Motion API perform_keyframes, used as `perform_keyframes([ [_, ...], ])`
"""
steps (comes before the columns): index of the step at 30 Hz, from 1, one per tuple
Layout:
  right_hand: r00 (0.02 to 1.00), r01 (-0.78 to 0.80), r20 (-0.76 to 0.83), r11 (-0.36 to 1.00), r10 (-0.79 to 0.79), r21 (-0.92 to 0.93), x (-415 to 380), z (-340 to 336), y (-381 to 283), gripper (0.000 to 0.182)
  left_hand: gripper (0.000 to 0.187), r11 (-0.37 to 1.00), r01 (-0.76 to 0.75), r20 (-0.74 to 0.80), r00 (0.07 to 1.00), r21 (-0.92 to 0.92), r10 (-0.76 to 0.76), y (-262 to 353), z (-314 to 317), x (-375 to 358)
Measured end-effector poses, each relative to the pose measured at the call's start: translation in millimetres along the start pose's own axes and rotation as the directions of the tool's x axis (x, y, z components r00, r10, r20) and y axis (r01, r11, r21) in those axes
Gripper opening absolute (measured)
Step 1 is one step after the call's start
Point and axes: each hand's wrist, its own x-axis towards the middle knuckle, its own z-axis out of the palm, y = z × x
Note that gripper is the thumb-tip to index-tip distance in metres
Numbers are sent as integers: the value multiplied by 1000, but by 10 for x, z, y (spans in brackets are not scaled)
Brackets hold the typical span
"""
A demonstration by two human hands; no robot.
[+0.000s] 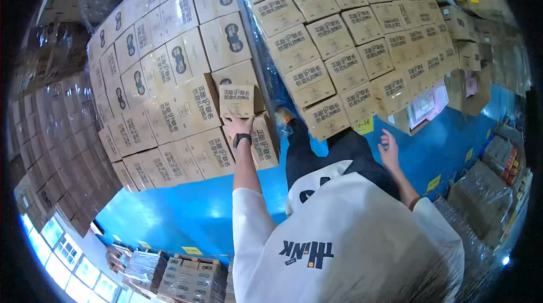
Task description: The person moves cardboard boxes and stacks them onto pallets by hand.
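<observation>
A small cardboard box [237,97] with dark printed characters sits in a gap in the left stack of cartons [180,96]. My left hand [238,126], with a black watch on its wrist, grips the near side of this box. The underside of the box and part of my fingers are hidden. My right hand [388,147] hangs over the floor to the right of my legs, fingers apart and holding nothing. Closest to it are a yellow floor label [363,126] and the near end of the right stack of cartons [350,46].
A narrow gap with plastic wrap [268,65] separates the two stacks. An open carton with pink and white contents [428,105] stands at right. More wrapped cartons [62,133] stand far left, and pallets [192,277] behind me. The floor [169,212] is glossy blue.
</observation>
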Motion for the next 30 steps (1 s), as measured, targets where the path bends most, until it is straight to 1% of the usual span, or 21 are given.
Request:
perform_keyframes([
  [2, 994, -102, 41, 993, 100, 53, -194, -54, 61, 59, 117, 1000, 15, 58, 998, 22, -17, 110, -102, 127],
  [3, 990, -134, 42, 990, 132, 50, -260, -40, 127, 58, 121, 999, -41, 51, 998, -28, 43, 121, -109, 184],
  [4, 986, -156, 65, 988, 155, 10, -302, -61, 161, 58, 122, 998, -63, 55, 996, -8, 63, 152, -112, 250],
  [6, 970, -206, 116, 976, 213, -70, -440, -76, 204, 58, 125, 994, -104, 71, 992, 41, 101, 214, -105, 399],
  [7, 968, -217, 124, 975, 220, -38, -475, -66, 196, 56, 126, 987, -119, 77, 991, 111, 111, 226, -72, 480],
  [9, 945, -253, 196, 965, 262, -71, -491, -68, 195, 54, 129, 958, -148, 93, 987, 245, 129, 250, -9, 591],
  [10, 930, -268, 236, 959, 282, -90, -511, -94, 203, 53, 131, 950, -165, 152, 980, 265, 128, 261, -28, 620],
  [12, 912, -300, 280, 953, 301, -49, -501, -145, 214, 48, 128, 945, -150, 170, 980, 291, 104, 303, -61, 615],
  [13, 902, -317, 300, 948, 310, -24, -496, -144, 226, 45, 127, 950, -144, 150, 983, 278, 105, 318, -43, 634],
  [16, 907, -348, 271, 936, 322, 54, -486, -170, 155, 38, 125, 958, -154, 114, 985, 244, 129, 276, 14, 605],
  [17, 904, -354, 259, 935, 341, 3, -475, -176, 122, 35, 125, 960, -167, 109, 983, 224, 146, 254, 13, 598],
  [18, 905, -344, 266, 939, 331, 3, -464, -163, 70, 35, 125, 963, -188, 105, 980, 194, 170, 284, 19, 590],
  [19, 911, -332, 259, 943, 320, 1, -434, -145, -22, 34, 123, 957, -179, 89, 983, 229, 163, 285, 1, 601],
  [20, 920, -319, 242, 948, 310, -3, -380, -142, -118, 33, 123, 960, -161, 31, 987, 231, 158, 324, -13, 553],
  [22, 934, -294, 198, 954, 299, -52, -303, -110, -324, 31, 128, 986, -116, -155, 979, 120, 134, 387, -29, 388],
  [23, 936, -285, 209, 958, 284, -26, -263, -92, -359, 31, 128, 988, -155, -286, 946, 16, 153, 411, -7, 254],
  [24, 939, -269, 223, 963, 261, 7, -200, -63, -388, 30, 127, 972, -229, -365, 911, -57, 193, 446, -65, 109],
  [26, 937, -262, 232, 965, 262, -30, -67, -46, -511, 32, 130, 929, -273, -328, 926, -249, 185, 690, -286, -312],
  [28, 956, -180, 248, 981, 158, 69, 54, -10, -596, 34, 128, 807, -335, -241, 939, -486, 245, 976, -441, -847],
  [29, 962, -139, 253, 983, 105, 120, 97, -1, -631, 36, 128, 761, -361, -184, 932, -539, 312, 1086, -435, -1083],
  [30, 955, -131, 284, 978, 82, 160, 164, -33, -721, 38, 128, 719, -376, -132, 919, -585, 373, 1227, -387, -1296],
])
